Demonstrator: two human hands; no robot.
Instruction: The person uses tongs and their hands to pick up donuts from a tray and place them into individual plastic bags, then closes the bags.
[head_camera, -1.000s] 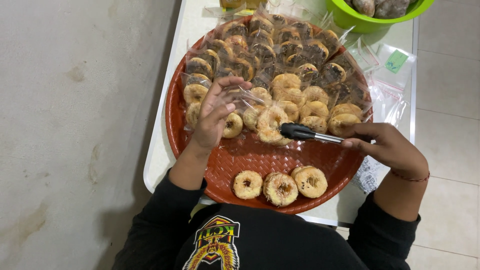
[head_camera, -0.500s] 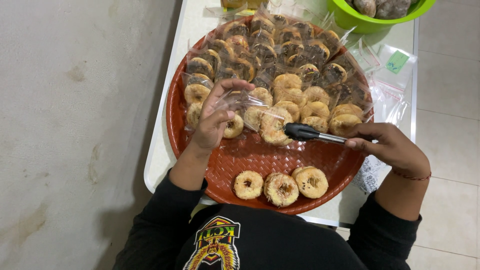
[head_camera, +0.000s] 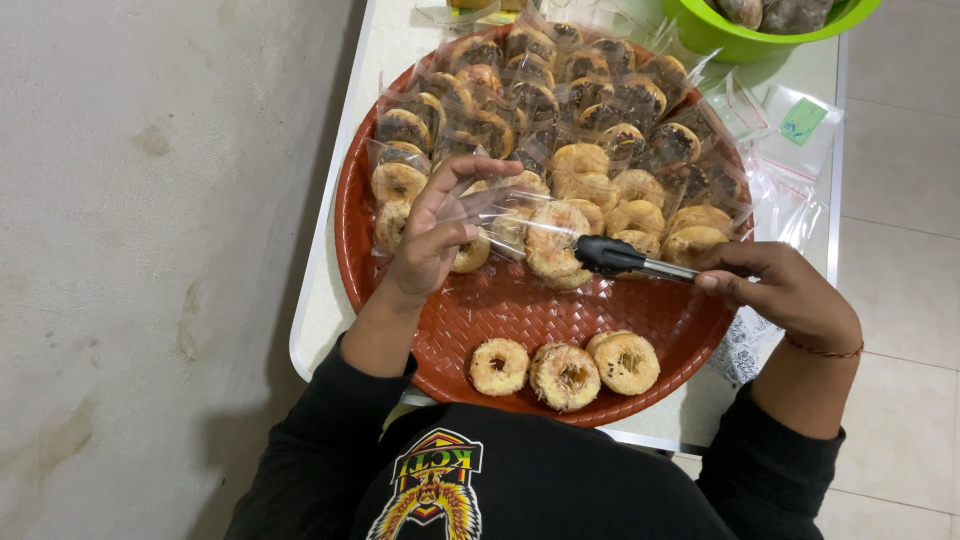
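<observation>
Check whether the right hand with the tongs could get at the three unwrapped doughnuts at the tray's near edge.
Probably yes: the right hand is beside the unwrapped doughnuts, with only bare tray between.

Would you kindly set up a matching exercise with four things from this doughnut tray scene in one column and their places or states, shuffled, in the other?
Things:
1. tongs
2. clear plastic bag
3. three unwrapped doughnuts
4. green bowl

Places or states:
A. at the tray's near rim
B. top right on the table
C. held in the right hand
D. held in the left hand

Pairs: 1-C, 2-D, 3-A, 4-B
</observation>
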